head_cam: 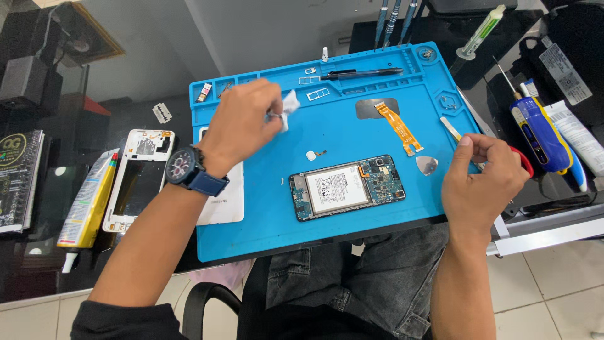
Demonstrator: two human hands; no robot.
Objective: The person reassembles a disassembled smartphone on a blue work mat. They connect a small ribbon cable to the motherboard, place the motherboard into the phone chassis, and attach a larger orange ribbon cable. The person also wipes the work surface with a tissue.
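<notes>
An opened phone (347, 187), its white battery and green board exposed, lies on a blue work mat (277, 220). Over the mat's back left, my left hand (242, 126), with a dark wristwatch on its wrist, is closed on a small white wipe (289, 106). At the mat's right edge my right hand (481, 179) grips a thin flat tool (451, 128) whose tip points up and left; something red shows behind the fingers. An orange flex cable (396, 128), a grey pad (371, 108), a metal pick (426, 165) and a small round part (311, 155) lie on the mat between my hands.
A white back cover (223, 204) and a white phone frame (139, 179) lie left of the mat, beside a yellow tube (88, 201) and a razor blade (162, 113). A black pen (362, 73) rests at the mat's back. A blue tool (538, 132), a syringe (481, 33) and tubes crowd the right.
</notes>
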